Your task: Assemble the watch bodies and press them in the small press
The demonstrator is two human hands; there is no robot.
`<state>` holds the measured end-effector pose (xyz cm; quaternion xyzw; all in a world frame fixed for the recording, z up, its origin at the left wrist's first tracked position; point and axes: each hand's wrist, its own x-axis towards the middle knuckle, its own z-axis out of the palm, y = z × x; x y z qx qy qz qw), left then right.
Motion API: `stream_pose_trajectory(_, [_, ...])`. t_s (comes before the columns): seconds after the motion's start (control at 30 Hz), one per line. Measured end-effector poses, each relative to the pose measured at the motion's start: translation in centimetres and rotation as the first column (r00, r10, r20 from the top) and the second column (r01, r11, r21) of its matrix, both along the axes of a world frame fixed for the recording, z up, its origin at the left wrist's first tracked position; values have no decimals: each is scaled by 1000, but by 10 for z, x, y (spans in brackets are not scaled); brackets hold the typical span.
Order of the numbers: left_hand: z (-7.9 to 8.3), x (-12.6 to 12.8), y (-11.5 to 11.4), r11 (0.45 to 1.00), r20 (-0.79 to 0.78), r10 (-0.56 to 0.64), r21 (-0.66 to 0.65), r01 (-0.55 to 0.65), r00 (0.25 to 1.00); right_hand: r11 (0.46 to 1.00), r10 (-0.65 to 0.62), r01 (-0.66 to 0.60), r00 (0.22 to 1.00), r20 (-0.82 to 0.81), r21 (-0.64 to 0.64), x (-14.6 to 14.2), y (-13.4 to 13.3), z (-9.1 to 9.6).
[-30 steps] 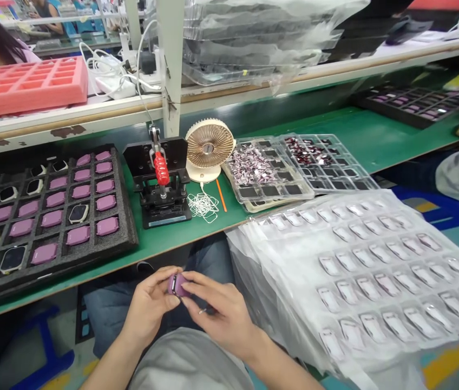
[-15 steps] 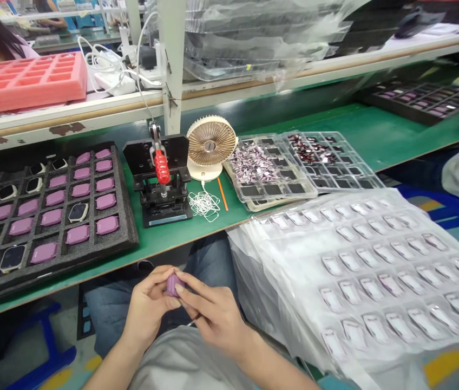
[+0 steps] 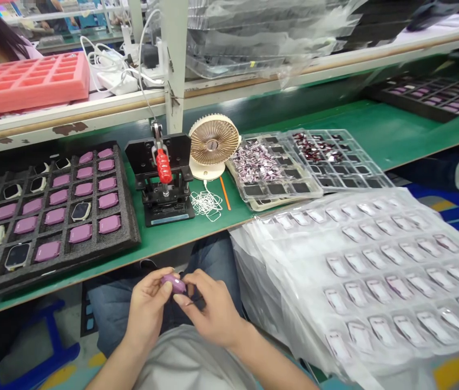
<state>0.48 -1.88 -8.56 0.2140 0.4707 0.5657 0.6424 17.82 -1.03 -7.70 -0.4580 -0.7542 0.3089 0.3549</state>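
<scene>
Pinching a small lilac rounded case (image 3: 174, 283) above your denim-clad lap (image 3: 213, 254), you've got your left hand (image 3: 147, 305) curled round its left end, your right hand (image 3: 212, 304) pressing fingertips together on its right end, long axis lying sideways between both hands

On the green bench (image 3: 392, 130), a cream desk fan (image 3: 213, 142) beside a black hand press (image 3: 158, 181), and further left a black foam tray (image 3: 129, 230) of lilac-covered watches (image 3: 110, 223).
</scene>
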Motion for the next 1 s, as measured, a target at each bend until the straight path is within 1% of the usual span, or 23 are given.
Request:
stream_pose_trajectory(0.1, [-3,-1,1,999,40,-35,-10,36,999,992,115,-119,990,78,52,2,4,3])
stream_pose_trajectory(0.17, [-5,-1,0,999,58,-38,1,38,998,985,139,-144,989,56,97,1,5,0])
stream_pose_trajectory(0.23, [-8,0,-2,1000,50,-17,17,16,999,987,134,-134,991,7,89,-2,4,-3])
stream_pose_trajectory(0.27, [-9,0,-2,1000,30,3,24,-4,1000,991,123,-121,992,-18,55,-3,3,-4])
stream_pose_trajectory(0.33, [-9,0,-2,1000,-55,14,23,-13,998,993,101,-106,991,-93,-55,-5,3,-6])
stream_pose_trajectory(0.37, [-7,-1,-2,1000,-111,-11,21,14,994,985,88,-110,983,-160,-134,-6,4,-6])
stream_pose_trajectory(0.4, [-5,-2,-1,998,-169,-57,28,62,984,963,66,-129,964,-257,-236,-5,5,-5])
stream_pose_trajectory(0.43, [-1,-4,1,991,-225,-110,53,125,968,916,30,-176,926,-375,-360,-4,7,-4])
stream_pose_trajectory(0.47, [2,-7,3,976,-285,-156,100,191,946,833,-25,-256,868,-497,-491,-3,10,-3])
stream_pose_trajectory(0.5, [6,-10,6,954,-352,-177,168,248,919,713,-103,-360,795,-598,-602,-1,12,-1])
stream_pose_trajectory(0.53, [9,-13,9,922,-430,-168,249,296,887,575,-192,-465,723,-664,-673,1,15,1])
stream_pose_trajectory(0.57, [12,-16,13,881,-517,-136,328,342,845,448,-272,-554,663,-697,-702,2,18,3])
stream_pose_trajectory(0.6, [15,-19,16,830,-601,-85,399,390,795,349,-331,-618,622,-710,-704,4,20,6])
stream_pose_trajectory(0.63, [18,-22,18,776,-671,-26,454,438,741,278,-368,-661,597,-713,-697,5,22,9])
stream_pose_trajectory(0.67, [20,-25,20,725,-723,34,493,481,690,229,-389,-689,583,-713,-688,7,23,12])
stream_pose_trajectory(0.73, [22,-28,22,644,-775,129,540,541,619,162,-398,-724,574,-715,-671,8,24,16])
stream_pose_trajectory(0.8, [23,-28,21,603,-785,192,568,560,589,130,-406,-742,565,-718,-657,8,24,19])
stream_pose_trajectory(0.9, [21,-25,19,567,-776,276,607,557,567,129,-438,-749,545,-715,-650,6,25,18])
stream_pose_trajectory(0.97, [19,-24,20,571,-782,307,607,553,542,139,-449,-723,563,-694,-676,5,27,14])
stream_pose_trajectory(1.0, [18,-24,21,587,-800,295,583,562,522,148,-434,-693,595,-676,-705,4,30,12])
